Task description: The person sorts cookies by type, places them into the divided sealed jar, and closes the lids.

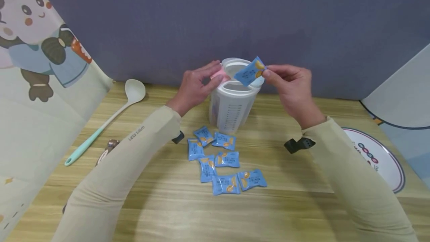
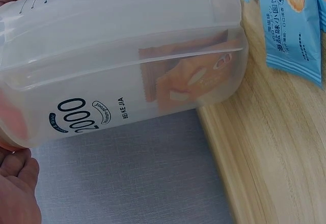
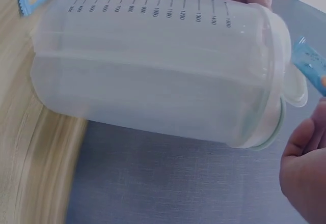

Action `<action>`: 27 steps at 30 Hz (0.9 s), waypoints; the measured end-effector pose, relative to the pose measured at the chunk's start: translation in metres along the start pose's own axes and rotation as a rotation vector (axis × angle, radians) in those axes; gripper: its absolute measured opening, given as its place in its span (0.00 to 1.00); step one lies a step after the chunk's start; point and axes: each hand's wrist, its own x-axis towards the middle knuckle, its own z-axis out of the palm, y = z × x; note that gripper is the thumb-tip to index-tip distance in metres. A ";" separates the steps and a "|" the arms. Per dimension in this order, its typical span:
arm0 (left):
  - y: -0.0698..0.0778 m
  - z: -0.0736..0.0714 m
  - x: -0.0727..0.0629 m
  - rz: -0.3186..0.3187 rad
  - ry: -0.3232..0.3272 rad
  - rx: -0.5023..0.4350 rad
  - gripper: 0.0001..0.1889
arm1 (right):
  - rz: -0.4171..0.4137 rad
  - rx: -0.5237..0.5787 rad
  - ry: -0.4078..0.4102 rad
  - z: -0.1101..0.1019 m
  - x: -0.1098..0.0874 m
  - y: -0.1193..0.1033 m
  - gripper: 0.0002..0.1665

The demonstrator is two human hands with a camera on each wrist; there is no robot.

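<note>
A translucent storage container [image 1: 231, 111] with measuring marks and compartments stands upright near the back of the table. My left hand [image 1: 196, 87] holds its top rim at the left, fingers and thumb around the pink lid [image 1: 220, 73]. My right hand [image 1: 293, 89] pinches a blue biscuit packet [image 1: 248, 72] by one end, tilted above the container's openings. In the right wrist view the packet [image 3: 309, 61] is just beyond the rim, cut off by the frame edge. Orange packets [image 2: 193, 76] show through the container wall at the bottom of one compartment. Several blue biscuit packets [image 1: 226, 185] lie in front of the container.
A ladle [image 1: 115, 117] with a mint handle lies at the left. Partly under the left sleeve is a brown bear-shaped item [image 1: 111, 145]. A white oval plate [image 1: 386, 163] with printing sits at the right, partly behind the right sleeve. A grey panel [image 1: 218, 18] rises behind the table.
</note>
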 end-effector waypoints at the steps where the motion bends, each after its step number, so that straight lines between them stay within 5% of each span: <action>1: 0.000 0.000 0.000 -0.004 -0.002 0.000 0.21 | 0.010 0.002 0.001 0.000 0.000 0.001 0.08; 7: -0.001 0.001 0.000 0.017 0.015 0.012 0.21 | 0.070 -0.080 -0.003 -0.001 -0.003 0.004 0.07; 15: -0.001 0.001 0.000 0.019 0.021 0.015 0.20 | 0.051 -0.144 -0.043 0.000 -0.005 0.008 0.07; 27: -0.001 0.001 0.000 0.008 0.018 0.005 0.20 | 0.021 -0.100 -0.035 0.000 -0.007 0.011 0.08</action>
